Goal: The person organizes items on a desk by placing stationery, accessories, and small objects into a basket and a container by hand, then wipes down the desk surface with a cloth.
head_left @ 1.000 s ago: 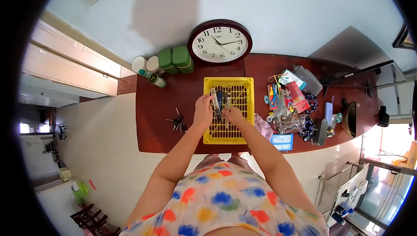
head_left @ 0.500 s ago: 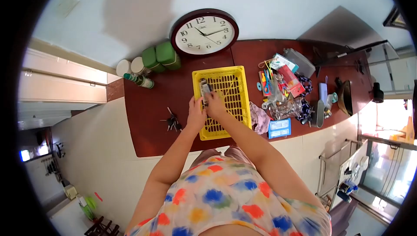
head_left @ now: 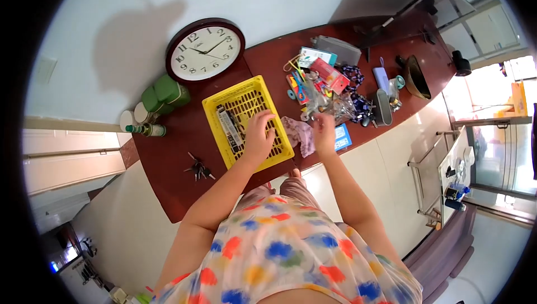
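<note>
A yellow plastic basket [head_left: 210,115] with a slotted bottom stands on the dark red table. Along its left side lies a long, narrow black-and-white printed packet [head_left: 229,129]. My left hand [head_left: 259,138] hovers over the basket's right half, fingers loosely bent and apart, holding nothing. Right of the basket, my right hand [head_left: 324,135] is at the near edge of a pile, its slightly blurred fingers apart. Close to those fingers are a pink patterned cloth [head_left: 300,135], a clear plastic bag [head_left: 342,108] and a blue-and-white packet [head_left: 342,137].
The pile also holds a red box [head_left: 330,74] and blue scissors [head_left: 301,87]. Farther right are a grey container [head_left: 383,107] and a bowl [head_left: 415,77]. A wall clock [head_left: 205,49], green canisters [head_left: 170,91], a green-capped bottle [head_left: 148,130] and keys [head_left: 198,168] are around the basket.
Both hands have let go of the printed packet, which now lies in the basket. My right hand has moved right to the pile. The view has turned and shifted toward the right.
</note>
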Action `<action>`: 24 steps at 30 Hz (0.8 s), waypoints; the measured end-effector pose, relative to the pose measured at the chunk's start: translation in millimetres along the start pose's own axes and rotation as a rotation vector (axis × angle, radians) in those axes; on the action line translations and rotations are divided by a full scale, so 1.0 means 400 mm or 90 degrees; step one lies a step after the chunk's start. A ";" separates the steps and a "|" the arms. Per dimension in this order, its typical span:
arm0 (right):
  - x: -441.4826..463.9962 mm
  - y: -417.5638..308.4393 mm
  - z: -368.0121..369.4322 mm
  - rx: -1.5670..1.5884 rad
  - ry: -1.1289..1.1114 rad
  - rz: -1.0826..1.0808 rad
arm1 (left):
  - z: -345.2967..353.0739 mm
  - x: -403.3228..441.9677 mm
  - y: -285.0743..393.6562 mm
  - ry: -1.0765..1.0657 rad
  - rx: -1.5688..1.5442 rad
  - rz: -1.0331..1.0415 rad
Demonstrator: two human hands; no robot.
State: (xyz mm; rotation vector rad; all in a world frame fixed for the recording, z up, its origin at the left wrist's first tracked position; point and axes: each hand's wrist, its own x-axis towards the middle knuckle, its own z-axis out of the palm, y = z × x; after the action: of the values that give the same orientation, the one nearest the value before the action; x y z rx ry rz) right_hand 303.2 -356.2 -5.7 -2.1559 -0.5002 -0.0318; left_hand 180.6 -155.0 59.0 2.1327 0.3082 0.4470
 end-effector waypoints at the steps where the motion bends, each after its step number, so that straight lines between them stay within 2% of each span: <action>1: -0.027 0.081 -0.052 -0.043 0.009 0.056 | 0.033 -0.004 0.022 -0.003 -0.017 0.021; 3: -0.052 0.206 -0.138 -0.184 0.016 0.161 | 0.113 0.027 0.035 -0.020 -0.005 0.095; 4: -0.091 0.249 -0.181 -0.294 -0.013 0.224 | 0.146 0.014 0.050 -0.035 -0.008 0.089; 5: -0.108 0.289 -0.189 -0.312 -0.047 0.255 | 0.170 0.005 0.052 -0.049 -0.010 0.086; 9: -0.065 0.258 -0.185 -0.404 -0.141 0.300 | 0.250 0.022 0.068 -0.098 0.015 0.061; 12: -0.029 0.261 -0.183 -0.367 -0.221 0.386 | 0.318 0.021 0.081 -0.139 0.032 0.029; 14: -0.032 0.278 -0.178 -0.332 -0.191 0.398 | 0.360 0.019 0.093 -0.169 0.042 0.020; 16: -0.034 0.298 -0.179 -0.278 -0.161 0.396 | 0.391 0.027 0.104 -0.208 0.054 0.010; 19: -0.060 0.342 -0.201 -0.163 -0.057 0.243 | 0.413 0.039 0.123 -0.227 0.064 -0.001; 22: -0.052 0.308 -0.255 0.124 -0.104 0.358 | 0.412 0.055 0.146 -0.210 0.062 -0.008; 24: -0.042 0.285 -0.274 0.155 -0.114 0.307 | 0.407 0.068 0.158 -0.216 0.054 -0.020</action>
State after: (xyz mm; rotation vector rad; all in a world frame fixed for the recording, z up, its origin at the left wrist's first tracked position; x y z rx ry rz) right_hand 346.4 -507.0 -31.6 -1.9934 -0.0667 0.4695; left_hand 277.8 -300.1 31.4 2.2370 0.1674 0.0501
